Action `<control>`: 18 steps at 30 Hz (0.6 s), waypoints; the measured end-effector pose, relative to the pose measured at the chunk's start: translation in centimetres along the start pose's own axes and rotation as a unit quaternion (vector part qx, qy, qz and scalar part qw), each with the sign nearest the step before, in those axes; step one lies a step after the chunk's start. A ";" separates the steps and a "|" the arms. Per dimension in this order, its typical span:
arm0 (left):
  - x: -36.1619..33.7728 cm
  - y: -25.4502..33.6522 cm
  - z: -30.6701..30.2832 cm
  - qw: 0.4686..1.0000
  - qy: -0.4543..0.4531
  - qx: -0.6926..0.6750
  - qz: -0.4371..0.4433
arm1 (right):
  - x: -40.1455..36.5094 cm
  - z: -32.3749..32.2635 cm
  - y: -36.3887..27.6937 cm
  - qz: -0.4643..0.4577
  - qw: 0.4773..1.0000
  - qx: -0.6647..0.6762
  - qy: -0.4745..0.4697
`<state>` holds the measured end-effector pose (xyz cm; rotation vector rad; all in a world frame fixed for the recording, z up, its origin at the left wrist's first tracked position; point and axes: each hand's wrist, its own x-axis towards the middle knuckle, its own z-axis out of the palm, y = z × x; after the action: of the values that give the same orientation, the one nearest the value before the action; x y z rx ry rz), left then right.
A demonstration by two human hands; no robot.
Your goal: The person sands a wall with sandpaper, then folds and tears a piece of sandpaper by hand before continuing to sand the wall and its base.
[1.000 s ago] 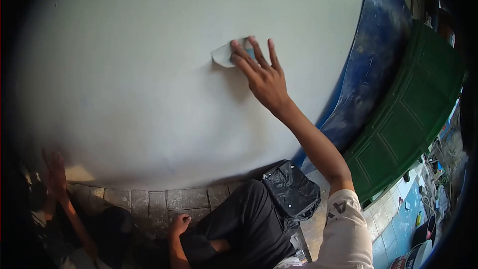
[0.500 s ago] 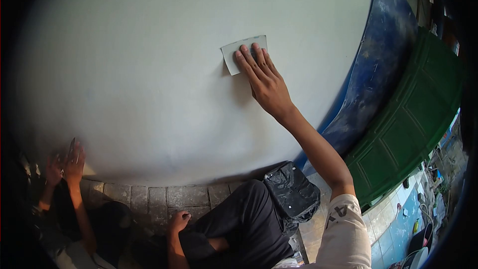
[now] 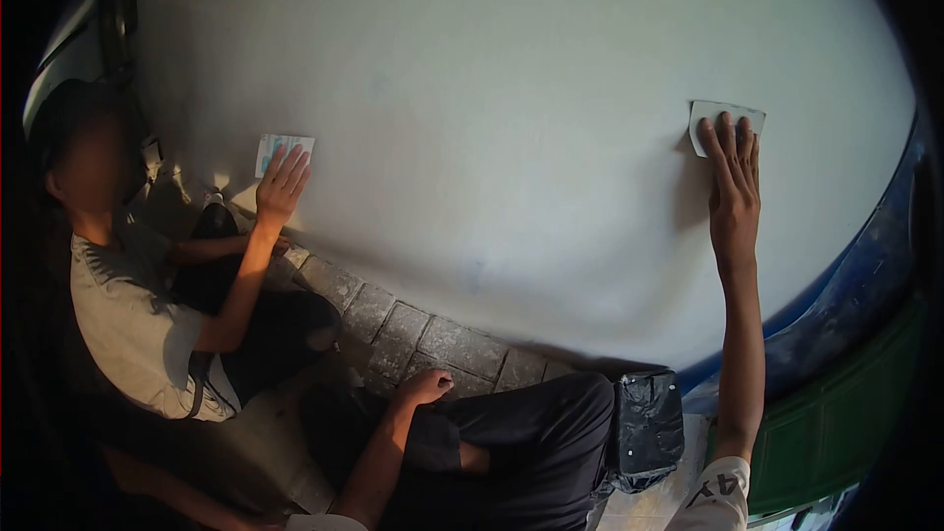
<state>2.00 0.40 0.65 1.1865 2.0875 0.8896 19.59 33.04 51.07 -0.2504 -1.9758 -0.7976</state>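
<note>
My right hand [image 3: 736,197] lies with straight fingers on a pale sheet of sandpaper [image 3: 701,128], pressing it flat against a large white panel [image 3: 511,138]. The sheet's upper edge and left corner show past the fingertips. My right arm is stretched out, almost upright in view. Low in the middle, my left hand [image 3: 425,386] is curled closed near my folded leg, away from the panel. I see nothing held in it.
At left a co-worker [image 3: 147,324] sits with one hand on another printed sheet [image 3: 267,152] against the panel. Paving blocks [image 3: 393,334] run along the panel's lower edge. A black plastic-wrapped thing [image 3: 647,428] stands by my knee. A green panel [image 3: 811,442] is at lower right.
The view has swung left, bringing the co-worker and their sheet into sight. My right hand and the sandpaper have shifted right over the panel. My left hand stays closed.
</note>
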 end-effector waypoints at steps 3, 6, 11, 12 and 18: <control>0.2 0.0 -1.2 1.000 0.009 0.015 0.000 | 0.3 0.4 -0.5 -0.035 0.998 -0.033 -0.026; 0.2 0.1 -1.4 1.000 0.008 0.003 -0.018 | 0.9 -0.6 -0.1 -0.015 1.000 -0.013 -0.006; 0.0 0.1 -0.9 1.000 0.011 -0.004 -0.006 | -0.3 -0.8 -1.2 -0.036 0.998 -0.032 -0.038; 0.1 0.2 -1.2 1.000 0.003 0.003 -0.022 | -0.3 -0.8 -1.2 -0.035 0.998 -0.033 -0.036; -0.1 0.0 -1.0 1.000 0.020 -0.005 -0.007 | -0.6 -1.1 -1.8 -0.022 0.999 -0.022 -0.024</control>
<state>1.28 -0.02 1.27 1.1569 2.1184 0.9222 19.79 31.06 50.16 -0.2544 -2.0157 -0.8715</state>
